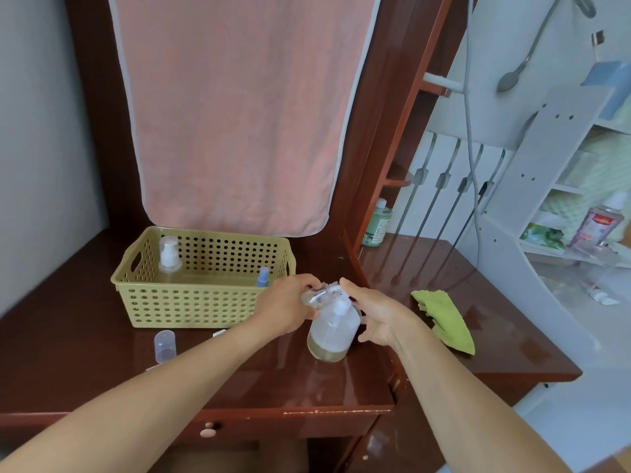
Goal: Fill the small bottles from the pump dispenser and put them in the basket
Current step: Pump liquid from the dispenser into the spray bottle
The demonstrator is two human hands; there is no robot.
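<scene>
1. The pump dispenser (333, 336) stands on the brown desk (239, 377), a little below the picture's middle, with a shallow layer of yellowish liquid at its bottom
2. The left hand (286, 307) reaches in from seven o'clock and curls its fingers round a small clear bottle (316, 298). The bottle is tilted, and its open threaded neck points to two o'clock just above the dispenser's white pump head
3. The right hand (375, 317) reaches in from five o'clock, fingers curled round the dispenser's upper part and thumb stretched up beside the small bottle's neck. Whether it is pressing the pump cannot be told
4. The olive basket (201, 303) sits at ten o'clock from the dispenser, just beside the left hand. Inside stand a capped clear bottle (169, 259) at the far left and a blue-topped bottle (263, 277) at the right end
5. A clear cap (165, 346) lies at nine o'clock from the dispenser and a green cloth (444, 320) at three o'clock
6. A pink towel (232, 114) hangs at twelve o'clock, behind the basket
</scene>
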